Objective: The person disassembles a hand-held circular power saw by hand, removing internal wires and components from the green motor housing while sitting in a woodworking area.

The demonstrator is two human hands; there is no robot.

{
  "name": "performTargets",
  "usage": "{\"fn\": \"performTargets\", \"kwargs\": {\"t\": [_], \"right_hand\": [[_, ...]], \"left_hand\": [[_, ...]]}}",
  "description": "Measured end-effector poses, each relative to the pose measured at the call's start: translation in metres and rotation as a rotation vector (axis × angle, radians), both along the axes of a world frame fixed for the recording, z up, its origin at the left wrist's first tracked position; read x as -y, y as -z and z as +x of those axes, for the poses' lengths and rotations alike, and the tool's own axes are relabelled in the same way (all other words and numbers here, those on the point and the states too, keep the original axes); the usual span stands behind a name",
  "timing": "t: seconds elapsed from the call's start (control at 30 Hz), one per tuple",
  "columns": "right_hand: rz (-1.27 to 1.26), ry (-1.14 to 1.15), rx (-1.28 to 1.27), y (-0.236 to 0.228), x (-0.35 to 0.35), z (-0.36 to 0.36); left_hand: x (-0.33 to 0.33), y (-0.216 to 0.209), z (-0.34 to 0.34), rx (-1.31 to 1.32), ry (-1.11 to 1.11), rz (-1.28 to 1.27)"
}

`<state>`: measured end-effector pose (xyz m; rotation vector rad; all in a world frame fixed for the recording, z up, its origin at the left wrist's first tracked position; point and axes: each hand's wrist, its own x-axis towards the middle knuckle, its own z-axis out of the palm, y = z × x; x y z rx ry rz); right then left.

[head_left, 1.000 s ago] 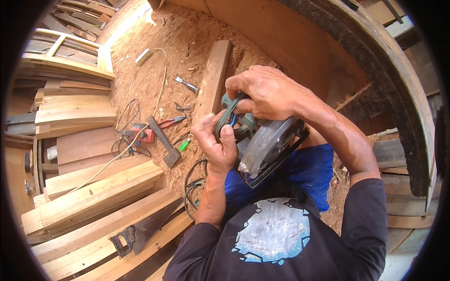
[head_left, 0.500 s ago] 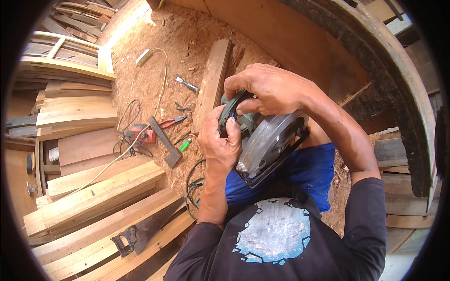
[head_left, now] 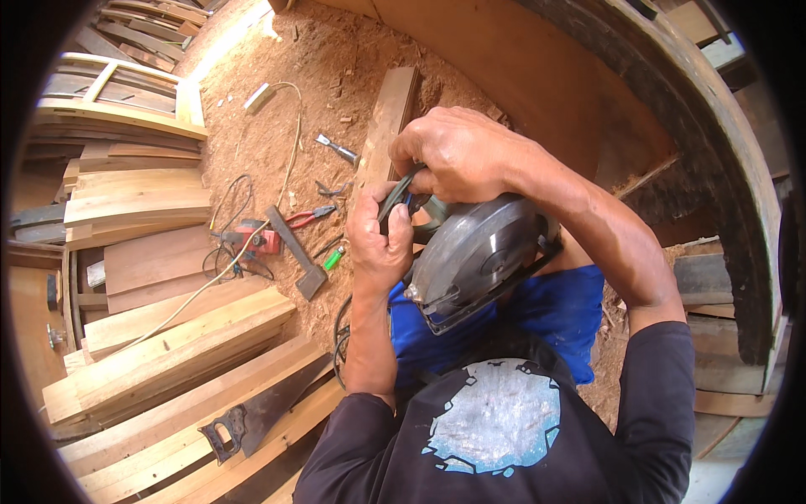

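Gripping the circular saw (head_left: 480, 245) by its handle (head_left: 393, 198) at mid-frame, my left hand (head_left: 378, 237) and right hand (head_left: 470, 154) curl closed from opposite sides, presumably for steadiness.

Circular saw (head_left: 477, 252) at a new tilt, its side more visible
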<state>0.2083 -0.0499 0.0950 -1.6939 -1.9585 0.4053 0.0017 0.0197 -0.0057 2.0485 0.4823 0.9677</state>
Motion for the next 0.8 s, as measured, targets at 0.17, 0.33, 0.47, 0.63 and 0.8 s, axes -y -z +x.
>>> {"fn": "performTargets", "kwargs": {"t": [0.17, 0.33, 0.47, 0.63, 0.8], "right_hand": [[-0.066, 0.047, 0.035, -0.009, 0.002, -0.010], [-0.118, 0.026, 0.032, -0.016, -0.003, -0.020], [-0.172, 0.053, 0.080, -0.020, -0.012, -0.028], [-0.322, 0.014, 0.130, -0.032, -0.016, -0.018], [-0.314, -0.137, 0.044, -0.029, 0.007, 0.019]], "left_hand": [[0.002, 0.002, -0.003, 0.149, 0.105, -0.196], [-0.002, 0.011, -0.009, 0.288, 0.178, -0.278], [-0.001, 0.003, -0.011, 0.096, 0.068, -0.198], [-0.001, 0.002, -0.004, 0.081, 0.025, -0.178], [0.013, -0.016, 0.009, -0.004, 0.015, -0.308]]}}
